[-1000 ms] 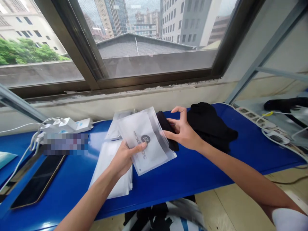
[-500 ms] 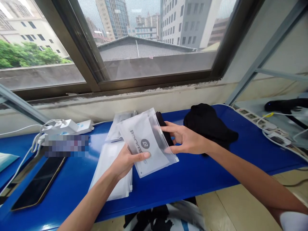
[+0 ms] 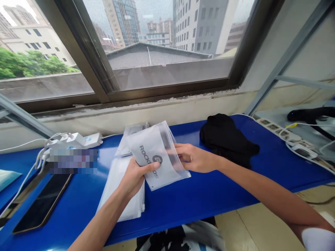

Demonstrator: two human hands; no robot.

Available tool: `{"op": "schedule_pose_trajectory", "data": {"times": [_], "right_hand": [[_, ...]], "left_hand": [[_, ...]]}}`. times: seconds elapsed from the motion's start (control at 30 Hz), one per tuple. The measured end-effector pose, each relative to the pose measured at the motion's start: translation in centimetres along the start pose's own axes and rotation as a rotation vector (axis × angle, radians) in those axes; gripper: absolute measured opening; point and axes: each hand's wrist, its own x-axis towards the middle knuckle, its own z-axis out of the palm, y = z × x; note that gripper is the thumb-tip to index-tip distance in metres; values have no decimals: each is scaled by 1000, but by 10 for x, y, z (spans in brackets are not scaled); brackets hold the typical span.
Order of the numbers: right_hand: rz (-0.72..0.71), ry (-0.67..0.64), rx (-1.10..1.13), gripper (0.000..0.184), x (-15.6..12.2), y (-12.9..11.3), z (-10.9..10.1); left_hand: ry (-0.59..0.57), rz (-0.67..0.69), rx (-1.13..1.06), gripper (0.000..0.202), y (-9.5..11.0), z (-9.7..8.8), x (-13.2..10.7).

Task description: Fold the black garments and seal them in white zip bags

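Observation:
A frosted zip bag (image 3: pixel 149 143) with dark lettering and a round logo is tilted above the table. My left hand (image 3: pixel 138 172) grips it, thumb on the front face and fingers behind. At the bag's right-hand mouth, the fingers of my right hand (image 3: pixel 196 157) reach inside, partly seen through the film. They are curled at a folded black cloth (image 3: pixel 176 158), which shows dark through the clear strip; their exact hold is partly hidden. Below lies a stack of similar white bags (image 3: pixel 128 195), and behind it a filled bag (image 3: pixel 129 134).
Bunched black fabric (image 3: pixel 226 139) lies to the right on the blue table (image 3: pixel 209 198). A phone (image 3: pixel 43 202) and a white power strip (image 3: pixel 91 139) with cables are at the left. Another power strip (image 3: pixel 274 129) runs along the right edge. Metal posts flank the window.
The black cloth that stuck out of the bag's mouth has gone inside. My right hand has moved left with its fingers into the opening, and the bag has shifted slightly left.

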Motion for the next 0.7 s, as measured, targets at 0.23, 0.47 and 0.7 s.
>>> {"op": "schedule_pose_trajectory", "data": {"times": [0.23, 0.47, 0.7], "right_hand": [[-35, 400, -271, 51, -6, -13, 1], [232, 587, -127, 37, -3, -12, -5], [88, 508, -527, 16, 15, -36, -49]], "left_hand": [[85, -24, -163, 41, 1, 1, 3], [164, 139, -244, 41, 17, -6, 19], [187, 853, 473, 33, 96, -14, 37]]}}
